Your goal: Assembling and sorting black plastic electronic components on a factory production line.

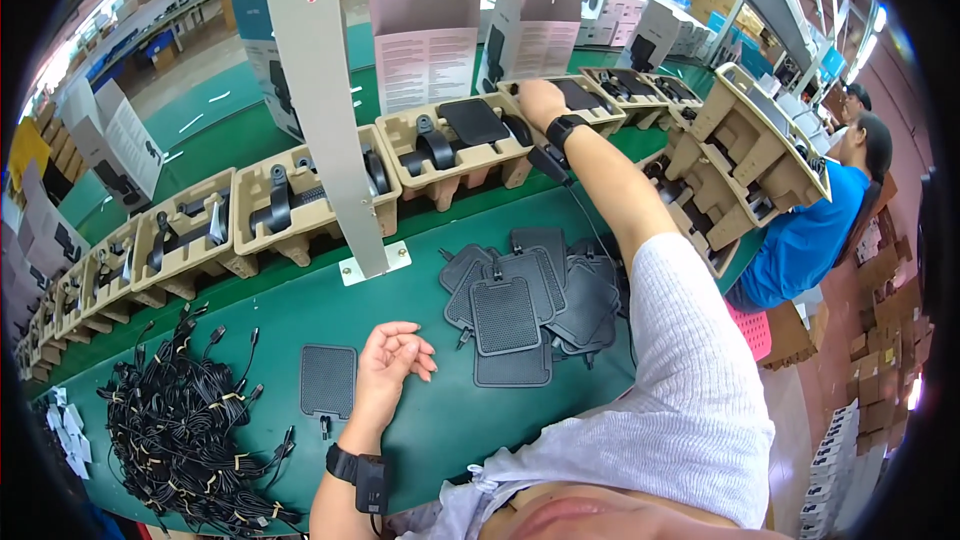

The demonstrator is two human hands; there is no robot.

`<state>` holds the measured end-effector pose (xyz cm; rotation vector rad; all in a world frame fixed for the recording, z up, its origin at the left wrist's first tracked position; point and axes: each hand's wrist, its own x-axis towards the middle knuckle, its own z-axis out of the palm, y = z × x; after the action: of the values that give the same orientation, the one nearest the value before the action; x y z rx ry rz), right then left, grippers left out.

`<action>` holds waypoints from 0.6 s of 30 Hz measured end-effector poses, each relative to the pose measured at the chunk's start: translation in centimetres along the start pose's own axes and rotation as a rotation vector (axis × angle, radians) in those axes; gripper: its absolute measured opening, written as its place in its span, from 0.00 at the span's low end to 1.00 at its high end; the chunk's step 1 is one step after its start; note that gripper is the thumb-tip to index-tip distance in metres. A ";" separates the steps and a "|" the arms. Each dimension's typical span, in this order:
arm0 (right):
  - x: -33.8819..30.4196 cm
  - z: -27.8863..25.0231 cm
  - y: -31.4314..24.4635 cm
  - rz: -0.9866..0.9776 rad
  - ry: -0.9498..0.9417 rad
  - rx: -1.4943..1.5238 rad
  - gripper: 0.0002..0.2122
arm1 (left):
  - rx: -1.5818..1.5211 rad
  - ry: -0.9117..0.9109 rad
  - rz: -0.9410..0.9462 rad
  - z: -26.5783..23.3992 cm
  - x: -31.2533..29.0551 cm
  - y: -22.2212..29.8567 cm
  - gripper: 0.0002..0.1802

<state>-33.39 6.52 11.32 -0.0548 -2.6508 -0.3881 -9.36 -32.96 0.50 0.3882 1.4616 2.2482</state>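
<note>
My left hand (393, 362) rests over the green worktable with loosely bent fingers and nothing in it. Beside it lies a single black mesh-textured pad (328, 381) with a short plug at its lower end. My right hand (540, 103) is stretched far forward to a brown moulded-pulp tray (592, 123) that holds a flat black pad. Its fingers are mostly hidden, so what they touch does not show. A loose pile of similar black pads (505, 315) sits between my arms. The tray just left of my right hand (465, 178) carries a black pad (473, 122) and black curved parts.
A heap of bundled black cables (190, 430) covers the table's left. A grey metal post (325, 100) rises between me and the tray row. Open cartons (425, 50) stand behind the trays. Stacked trays (720, 165) are at right, near a person in blue (815, 230).
</note>
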 end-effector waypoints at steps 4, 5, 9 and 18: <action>-0.5 1.0 -0.2 0.265 0.124 0.417 0.14 | -0.007 0.005 -0.003 0.1 0.0 0.0 0.08; -0.6 1.3 0.3 0.246 0.146 0.431 0.15 | -0.008 -0.004 -0.009 0.2 0.0 0.1 0.08; -0.8 1.4 0.7 0.229 0.094 0.428 0.14 | 0.016 0.016 -0.024 0.2 -0.2 0.0 0.08; 0.2 0.0 0.4 0.096 -0.042 0.218 0.11 | 0.060 -0.029 0.023 -0.7 -0.3 -1.3 0.09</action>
<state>-33.55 6.87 11.52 -0.1217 -2.7024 -0.0667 -9.19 -33.19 -1.00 0.4572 1.5199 2.2111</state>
